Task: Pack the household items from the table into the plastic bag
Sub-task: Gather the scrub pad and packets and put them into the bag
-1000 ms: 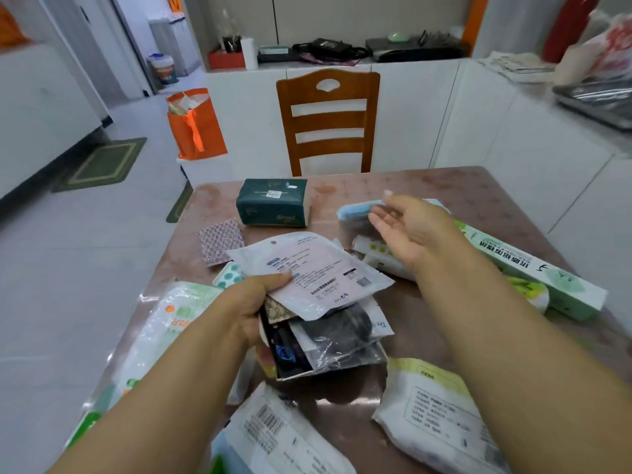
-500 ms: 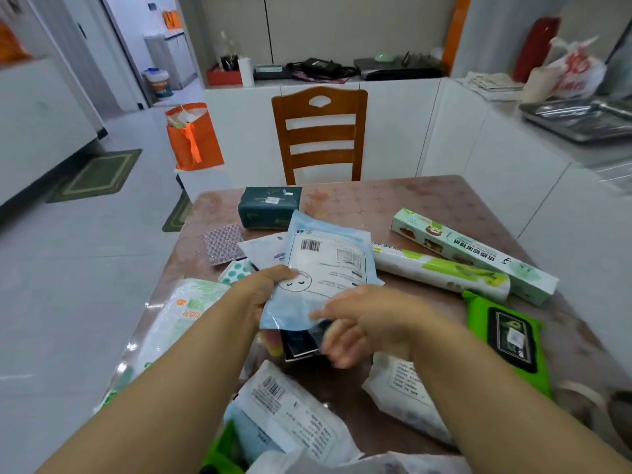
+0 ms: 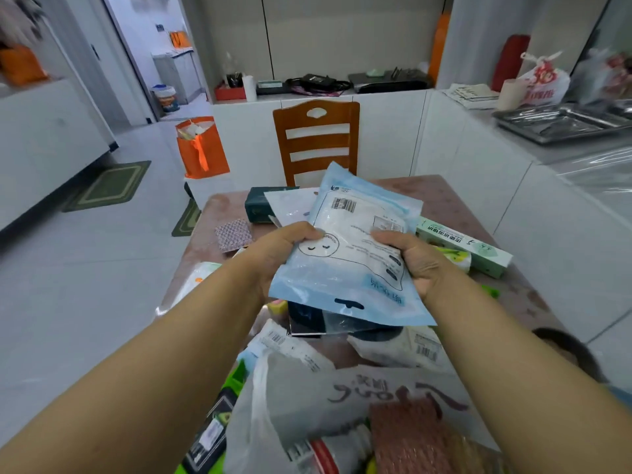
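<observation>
Both hands hold a stack of flat packets above the table (image 3: 455,200). My left hand (image 3: 273,254) grips the stack's left edge and my right hand (image 3: 417,261) grips its right edge. On top lies a light blue packet (image 3: 355,248) with a barcode and a drawn face. A white packet (image 3: 290,203) and a dark clear-wrapped packet (image 3: 328,319) stick out beneath it. The white plastic bag (image 3: 307,405) lies open at the near edge, below my forearms, with a red-capped container (image 3: 328,449) and a pink bundle (image 3: 413,436) inside.
On the table lie a dark green tissue pack (image 3: 256,208), a checked cloth (image 3: 234,234), a long green box (image 3: 472,249), a roll beside it and several white packets (image 3: 403,350). A wooden chair (image 3: 316,138) stands behind. An orange bag (image 3: 201,148) sits on the floor.
My right hand brought the blue packet onto the stack in my left hand. Both hands then lifted the stack up and toward me, and the plastic bag came into view below.
</observation>
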